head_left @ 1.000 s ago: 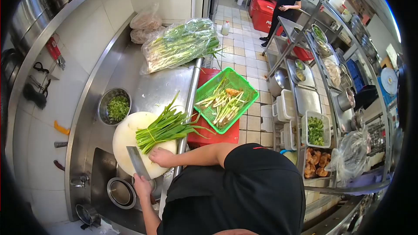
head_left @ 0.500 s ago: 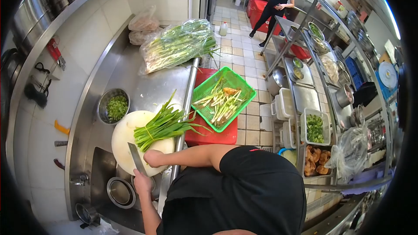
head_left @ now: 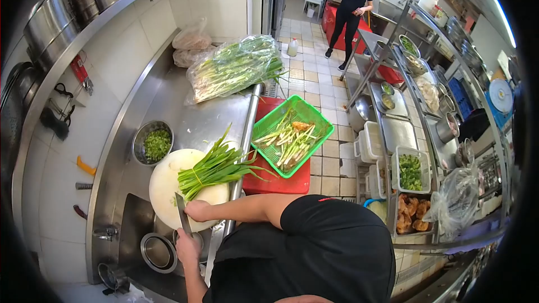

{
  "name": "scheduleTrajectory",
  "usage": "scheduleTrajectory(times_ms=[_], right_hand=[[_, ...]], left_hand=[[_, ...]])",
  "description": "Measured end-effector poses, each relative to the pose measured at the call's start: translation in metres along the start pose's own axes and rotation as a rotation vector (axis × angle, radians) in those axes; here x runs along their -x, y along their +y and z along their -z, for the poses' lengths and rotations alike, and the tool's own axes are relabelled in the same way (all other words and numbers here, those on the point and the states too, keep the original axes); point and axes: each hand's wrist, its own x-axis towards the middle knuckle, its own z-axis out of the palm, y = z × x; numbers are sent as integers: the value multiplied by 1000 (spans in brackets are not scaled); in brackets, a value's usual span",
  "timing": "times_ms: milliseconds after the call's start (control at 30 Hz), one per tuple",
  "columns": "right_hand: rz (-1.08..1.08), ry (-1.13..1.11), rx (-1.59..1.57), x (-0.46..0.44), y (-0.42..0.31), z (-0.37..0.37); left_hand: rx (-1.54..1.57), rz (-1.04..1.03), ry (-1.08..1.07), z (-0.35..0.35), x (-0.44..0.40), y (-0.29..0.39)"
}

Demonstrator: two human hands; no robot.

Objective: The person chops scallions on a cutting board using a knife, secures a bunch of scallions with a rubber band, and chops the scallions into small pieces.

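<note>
The left grip (head_left: 188, 248) is wrapped around a knife (head_left: 182, 214), its blade just beside the right grip (head_left: 198, 211). The right grip curls at the near end of the green onions (head_left: 206, 174); I cannot tell whether it pinches any stems. The bundle lies just beyond it on a round board (head_left: 166, 182), with a bowl (head_left: 136, 150) of chopped greens farther from both. For even cuts, the right grip should keep its fingertips tucked behind the knuckles and the stems flat, while the left guides the blade squarely across.
</note>
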Motion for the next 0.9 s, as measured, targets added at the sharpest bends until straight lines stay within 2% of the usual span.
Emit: scheduleTrajectory(times_ms=[100, 233, 400, 500, 700, 767, 900], right_hand=[[10, -39, 29, 0, -3, -1], [48, -30, 44, 2, 0, 0], [127, -41, 78, 12, 5, -2], [239, 101, 115, 14, 10, -12], [193, -54, 163, 15, 8, -2], [199, -32, 155, 13, 13, -9], [161, -34, 115, 14, 11, -3]], left_hand=[[8, 50, -22, -19, -2, -6], [4, 38, -37, 5, 4, 2], [4, 25, -23, -11, 0, -3], [8, 38, -28, -18, 3, -4], [28, 33, -7, -17, 5, 2], [27, 60, 6, -36, 3, -5], [21, 50, -1, -20, 8, 6]])
